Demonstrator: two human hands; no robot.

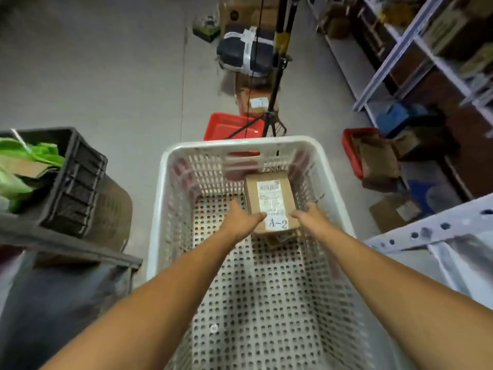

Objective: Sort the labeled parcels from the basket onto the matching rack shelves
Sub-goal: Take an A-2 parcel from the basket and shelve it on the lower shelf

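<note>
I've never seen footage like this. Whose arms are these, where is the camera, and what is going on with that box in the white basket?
There is no machine here: a person wears a camera on the head, looking down along both bare arms. The left hand and right hand reach into a white plastic basket and grip a brown cardboard parcel from either side. Its handwritten label reads A-2, which tells which shelf it belongs on. Another small box seems to lie under it, mostly hidden. At the right stands a metal rack with goods, red bins sit on the floor, and a black crate is at the left.
</note>
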